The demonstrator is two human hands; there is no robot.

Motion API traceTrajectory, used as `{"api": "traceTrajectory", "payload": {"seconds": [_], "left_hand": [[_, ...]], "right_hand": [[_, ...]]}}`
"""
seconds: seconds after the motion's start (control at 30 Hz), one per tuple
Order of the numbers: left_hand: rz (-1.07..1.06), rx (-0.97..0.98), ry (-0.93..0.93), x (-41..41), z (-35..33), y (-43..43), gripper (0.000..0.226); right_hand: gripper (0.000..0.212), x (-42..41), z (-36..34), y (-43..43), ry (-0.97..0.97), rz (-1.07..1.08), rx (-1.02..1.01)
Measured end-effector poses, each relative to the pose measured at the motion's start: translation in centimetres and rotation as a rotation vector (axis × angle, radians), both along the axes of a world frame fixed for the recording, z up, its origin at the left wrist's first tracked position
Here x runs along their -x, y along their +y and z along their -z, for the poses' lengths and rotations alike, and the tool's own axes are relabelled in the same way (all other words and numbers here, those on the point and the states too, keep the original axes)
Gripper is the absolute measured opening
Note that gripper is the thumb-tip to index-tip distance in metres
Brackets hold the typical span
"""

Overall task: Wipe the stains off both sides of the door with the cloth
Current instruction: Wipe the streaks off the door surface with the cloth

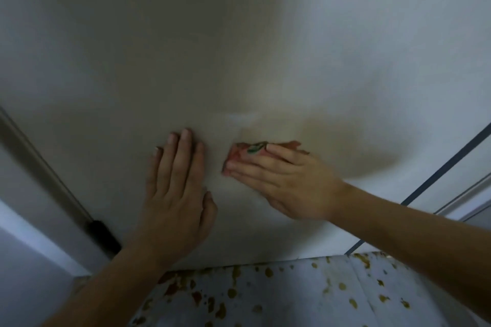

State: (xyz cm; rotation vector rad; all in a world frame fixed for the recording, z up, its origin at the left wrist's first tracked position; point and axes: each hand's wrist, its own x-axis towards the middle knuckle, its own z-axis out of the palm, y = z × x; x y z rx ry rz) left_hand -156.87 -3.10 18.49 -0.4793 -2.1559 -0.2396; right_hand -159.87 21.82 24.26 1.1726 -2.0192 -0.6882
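Note:
A plain pale door (239, 48) fills most of the head view, seen from close up. My left hand (176, 194) lies flat on it with straight fingers, low and left of centre. Just to its right, my right hand (281, 180) presses a small pink cloth (240, 154) with a green mark against the door, fingers straight and laid over the cloth. Only the cloth's left and upper edge shows past the fingers. A faint pale smear (244, 117) sits on the door just above the cloth.
The door's left edge and frame (39, 162) run diagonally at the left, with a dark hinge-like piece (102, 233) low down. A dark strip (435, 175) runs diagonally at the right. Below the door lies a white floor (292, 295) with brown spots.

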Motion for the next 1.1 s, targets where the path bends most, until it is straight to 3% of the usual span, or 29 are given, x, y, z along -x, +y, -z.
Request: {"api": "traceTrajectory", "payload": {"seconds": [0.07, 0.17, 0.2, 0.3, 0.4, 0.47, 0.57, 0.63, 0.7, 0.83, 0.93, 1.1], "left_hand": [[0.023, -0.01, -0.01, 0.2, 0.3, -0.2, 0.077], [0.073, -0.059, -0.028, 0.7, 0.7, -0.3, 0.074], [0.082, -0.073, -0.024, 0.7, 0.8, -0.3, 0.072], [0.075, -0.084, -0.016, 0.6, 1.0, -0.2, 0.069], [0.056, -0.088, -0.018, 0.3, 1.2, 0.8, 0.071], [0.052, -0.082, -0.021, 0.2, 1.3, 1.9, 0.073], [0.041, -0.077, -0.041, 0.3, 2.0, 3.4, 0.079], [0.045, -0.078, -0.057, 0.1, 2.6, 4.2, 0.081], [0.057, -0.069, -0.079, -0.2, 3.3, 4.4, 0.082], [0.07, -0.027, -0.111, -0.8, 4.9, 3.0, 0.082], [0.043, -0.054, -0.132, -1.1, 6.0, 2.0, 0.079], [0.0, -0.136, -0.117, -0.5, 5.3, 0.7, 0.079]], "right_hand": [[0.065, 0.5, -2.7, -1.2, 0.014, -0.009, 0.118], [0.061, 1.1, -5.9, -4.7, 0.043, -0.012, 0.449], [0.062, 1.0, -5.4, -5.3, 0.057, -0.02, 0.447], [0.066, 0.4, 0.6, -2.7, 0.04, 0.005, 0.16], [0.065, -0.1, 4.3, 3.0, 0.046, 0.079, 0.181], [0.067, 0.2, 2.7, 5.4, 0.103, 0.128, 0.349], [0.065, 1.7, -2.5, 6.0, 0.195, 0.188, 0.812], [0.064, 2.2, -2.6, 5.1, 0.219, 0.168, 0.994], [0.072, 1.6, 2.5, 4.3, 0.113, 0.189, 0.937], [0.084, -1.6, 14.5, 6.3, -0.05, 0.291, 0.638], [0.079, -1.6, 13.4, 5.0, -0.082, 0.266, 0.698], [0.068, 0.0, 4.7, -4.2, -0.053, 0.056, 0.748]]}}
